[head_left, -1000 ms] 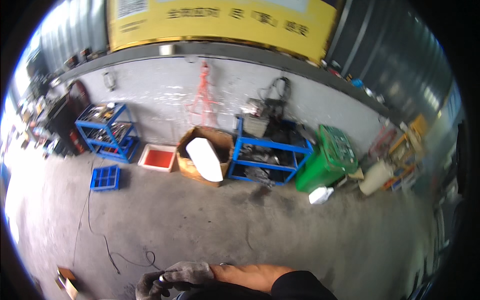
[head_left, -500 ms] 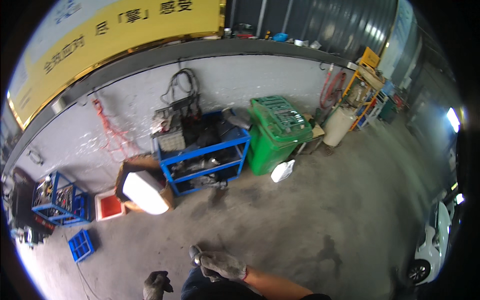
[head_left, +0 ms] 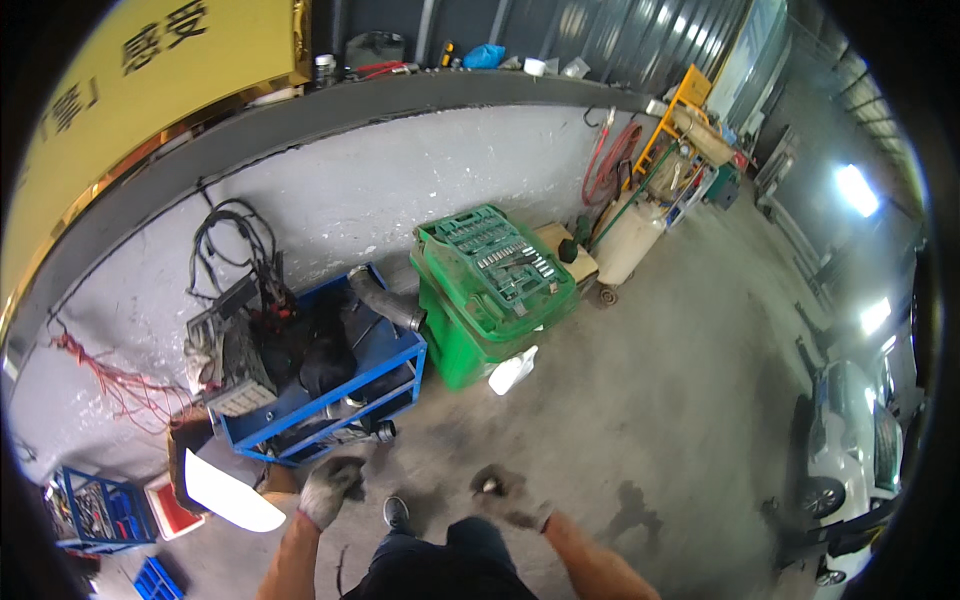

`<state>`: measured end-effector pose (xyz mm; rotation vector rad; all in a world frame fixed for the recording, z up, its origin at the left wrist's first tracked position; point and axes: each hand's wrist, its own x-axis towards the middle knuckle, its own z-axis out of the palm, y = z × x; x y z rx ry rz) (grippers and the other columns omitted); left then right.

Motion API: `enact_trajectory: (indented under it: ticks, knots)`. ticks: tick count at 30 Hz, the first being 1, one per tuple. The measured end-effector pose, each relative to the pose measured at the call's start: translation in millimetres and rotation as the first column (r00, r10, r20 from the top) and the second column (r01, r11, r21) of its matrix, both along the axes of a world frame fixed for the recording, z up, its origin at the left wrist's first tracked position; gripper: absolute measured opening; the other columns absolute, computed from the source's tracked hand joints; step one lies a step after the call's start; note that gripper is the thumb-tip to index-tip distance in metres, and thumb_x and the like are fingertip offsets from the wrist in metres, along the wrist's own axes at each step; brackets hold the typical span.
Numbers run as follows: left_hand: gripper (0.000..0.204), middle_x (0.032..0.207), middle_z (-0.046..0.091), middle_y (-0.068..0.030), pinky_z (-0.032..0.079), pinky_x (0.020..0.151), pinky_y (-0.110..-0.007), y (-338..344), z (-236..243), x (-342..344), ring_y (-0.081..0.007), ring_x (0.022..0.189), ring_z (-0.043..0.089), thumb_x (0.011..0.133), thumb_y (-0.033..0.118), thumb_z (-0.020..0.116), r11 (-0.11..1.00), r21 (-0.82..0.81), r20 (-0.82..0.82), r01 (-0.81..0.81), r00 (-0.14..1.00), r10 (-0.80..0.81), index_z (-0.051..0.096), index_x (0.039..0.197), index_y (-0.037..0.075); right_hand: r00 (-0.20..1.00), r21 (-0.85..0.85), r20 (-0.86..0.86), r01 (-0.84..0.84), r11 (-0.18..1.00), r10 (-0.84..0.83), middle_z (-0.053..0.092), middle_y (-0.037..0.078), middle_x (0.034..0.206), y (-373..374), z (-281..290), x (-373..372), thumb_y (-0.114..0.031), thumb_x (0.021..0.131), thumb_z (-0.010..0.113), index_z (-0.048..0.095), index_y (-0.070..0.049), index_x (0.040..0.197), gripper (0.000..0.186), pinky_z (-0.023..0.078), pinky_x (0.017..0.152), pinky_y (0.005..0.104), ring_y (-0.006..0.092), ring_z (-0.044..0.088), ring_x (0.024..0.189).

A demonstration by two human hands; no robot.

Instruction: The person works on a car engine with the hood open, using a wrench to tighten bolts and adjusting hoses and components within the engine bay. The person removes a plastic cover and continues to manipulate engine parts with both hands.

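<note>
Both my hands wear grey work gloves and hang low in the view, above my dark trousers and shoe. My left hand is curled, close to the front of a blue metal cart; whether it holds anything is unclear. My right hand is closed around a small shiny metal part over the bare concrete floor. The blue cart carries black hoses, cables and a grey box. To its right stands a green tool cart with an open socket set on top.
A white plastic jug leans against the green cart. A white curved panel rests on a cardboard box at the lower left, near blue crates. A white tank and a yellow rack stand further right. A white car is parked at the far right.
The view has swung to the right: the blue cart and green cart slid left and nearer. My hands, held together a second ago, are now apart.
</note>
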<state>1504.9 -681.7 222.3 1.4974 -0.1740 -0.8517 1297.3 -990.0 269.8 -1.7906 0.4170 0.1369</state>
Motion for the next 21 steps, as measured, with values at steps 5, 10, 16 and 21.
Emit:
enact_trajectory:
  ticks: [5, 10, 16, 21]
  knots:
    - [0.028, 0.086, 0.069, -0.0100, 0.059, 0.064, -0.032, -133, 41, 71, -0.0177, 0.070, 0.068, 0.106, 0.018, 0.058, 0.984, 0.068, 0.043, 0.164, 0.985, -0.167, 0.066, 0.120, -0.004, 0.984, -0.463, 0.072, 0.177, 0.868, -0.163, 0.073, 0.009, 0.098, -209, -49, 110, -0.036, 0.085, 0.077, 0.074, -0.009, 0.107, 0.036, 0.056, 0.082, 0.0364, 0.0218, 0.068, 0.090]
    - [0.037, 0.079, 0.070, -0.0121, 0.058, 0.058, -0.033, -201, -5, 53, -0.0218, 0.064, 0.069, 0.108, 0.029, 0.055, 0.985, 0.164, -0.062, 0.060, 0.997, -0.051, 0.066, 0.116, -0.005, 0.991, -0.948, -0.087, -0.052, 0.314, -0.099, 0.066, 0.016, 0.115, -416, -55, 289, -0.042, 0.092, 0.067, 0.066, -0.021, 0.121, 0.036, 0.056, 0.088, 0.0480, 0.0354, 0.069, 0.100]
    - [0.034, 0.087, 0.074, -0.0128, 0.060, 0.064, -0.034, -253, -18, -11, -0.0209, 0.068, 0.072, 0.105, 0.026, 0.062, 0.845, 0.406, -0.124, -0.347, 0.896, 0.427, 0.067, 0.119, -0.005, 0.848, -0.842, -0.474, -0.515, 0.160, 0.238, 0.064, 0.013, 0.133, -512, -90, 438, -0.042, 0.093, 0.067, 0.063, -0.023, 0.131, 0.043, 0.056, 0.092, 0.0457, 0.0321, 0.067, 0.115]
    - [0.040, 0.104, 0.075, -0.0081, 0.056, 0.084, -0.032, -307, 75, -15, -0.0165, 0.092, 0.069, 0.099, 0.027, 0.069, 0.776, 0.456, -0.164, -0.436, 0.816, 0.555, 0.067, 0.128, 0.000, 0.717, -0.703, -0.162, -0.566, 0.431, 0.678, 0.063, 0.011, 0.142, -495, -110, 461, -0.027, 0.097, 0.060, 0.069, -0.012, 0.131, 0.038, 0.052, 0.103, 0.0394, 0.0265, 0.063, 0.124]
